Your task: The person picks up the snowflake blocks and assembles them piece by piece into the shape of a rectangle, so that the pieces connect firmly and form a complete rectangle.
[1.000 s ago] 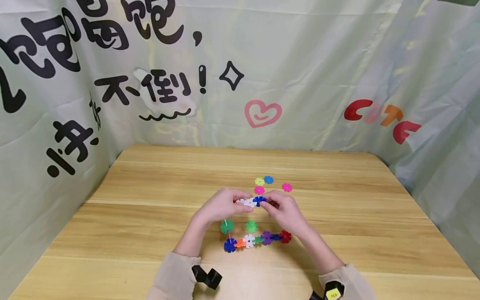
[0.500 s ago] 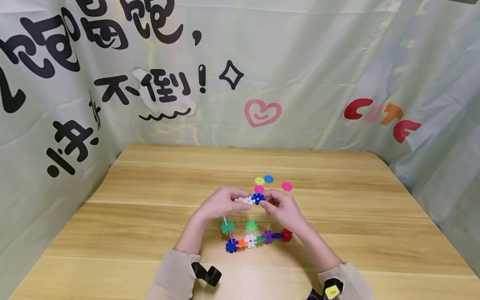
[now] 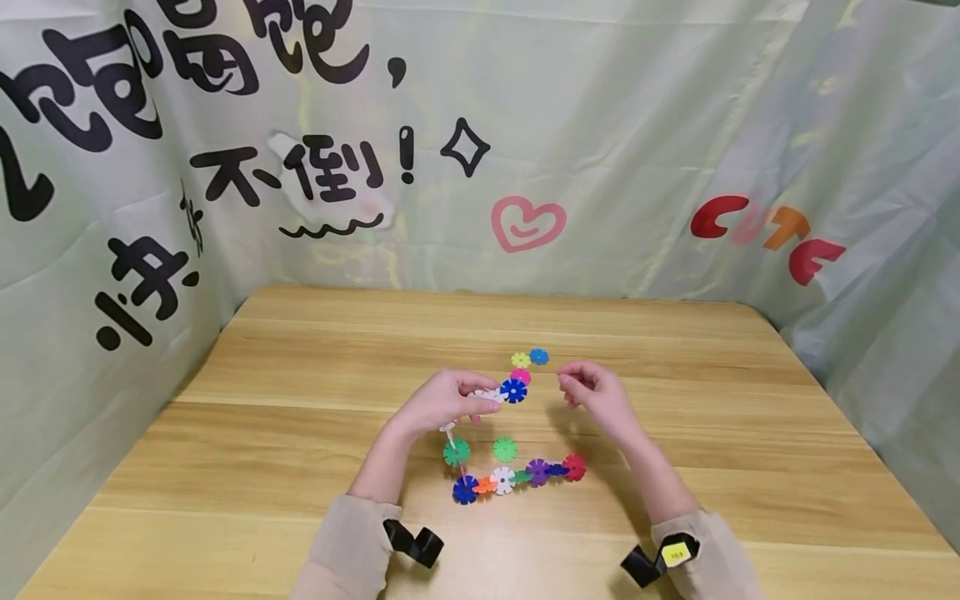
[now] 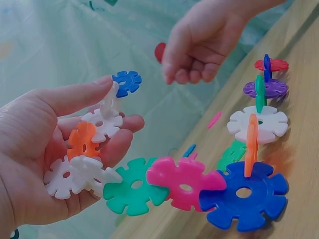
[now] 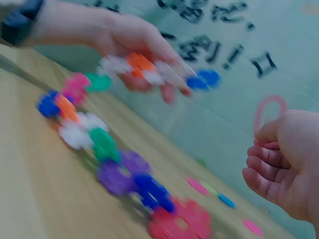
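Note:
A chain of slotted plastic snowflake discs is gripped by my left hand [image 3: 444,402] between thumb and fingers. In the left wrist view, white discs [image 4: 99,124] and an orange disc [image 4: 82,141] lie across its fingers, and a blue disc [image 4: 127,83] ends the chain past the thumb tip. From the hand the chain runs down through a green disc [image 4: 135,186] and a pink disc [image 4: 185,184] to a large blue disc [image 4: 243,196], then along the table to a red disc [image 3: 573,467]. My right hand [image 3: 600,402] is raised to the right, fingers loosely curled, holding nothing.
Loose discs lie on the wooden table [image 3: 300,358]: light green [image 3: 505,450] inside the chain's bend, yellow [image 3: 521,360], blue [image 3: 539,357] and pink [image 3: 521,377] farther back. Another pink disc [image 5: 253,227] lies near the right hand. A printed curtain [image 3: 600,125] surrounds the table's back and sides.
My right hand has let go of the blue end disc and moved right and slightly away from me. The left hand still holds the chain, almost in place.

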